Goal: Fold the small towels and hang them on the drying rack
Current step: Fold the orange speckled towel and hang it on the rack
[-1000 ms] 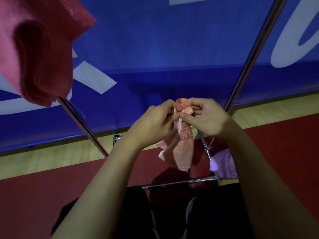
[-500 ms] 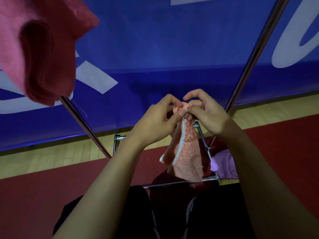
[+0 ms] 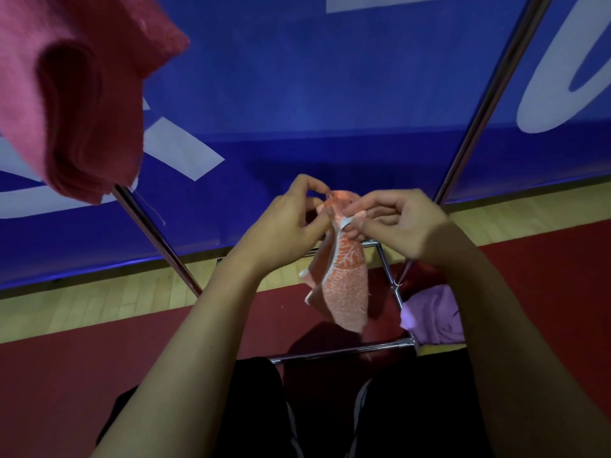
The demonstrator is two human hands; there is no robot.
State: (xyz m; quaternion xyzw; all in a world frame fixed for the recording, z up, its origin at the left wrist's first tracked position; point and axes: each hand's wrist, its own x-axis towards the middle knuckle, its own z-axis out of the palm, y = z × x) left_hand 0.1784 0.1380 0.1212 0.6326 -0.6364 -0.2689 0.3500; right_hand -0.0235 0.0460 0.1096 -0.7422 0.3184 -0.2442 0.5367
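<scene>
A person is looking down at their own two hands, which are meeting in the middle of the view. The left hand [image 3: 287, 223] and the right hand [image 3: 396, 223] are both pinching the top edge of a small orange towel [image 3: 344, 285] with a white trim, thumbs and fingertips curled tight on the cloth. The towel is hanging down from that pinched edge in loose folds, held in the air in front of the person and touching nothing else.

A drying rack [image 3: 489, 104] of thin metal tubes is framing the hands: one slanted tube is running up to the right, another is running up to the left, and lower bars are crossing beneath the orange towel near the floor. A thick pink towel [image 3: 72, 104], folded over, is hanging at the upper left, at the top of the left slanted tube. A purple towel [image 3: 433, 315] is lying bunched at the lower right, beside the rack's bottom corner and partly hidden behind the right forearm.

Behind everything a blue banner [image 3: 314, 94] with large white shapes is filling the background. Below it, a strip of pale wooden floor [image 3: 99, 299] is giving way to a dark red floor [image 3: 66, 391]. The person's dark trousers [image 3: 258, 408] are showing at the bottom edge.
</scene>
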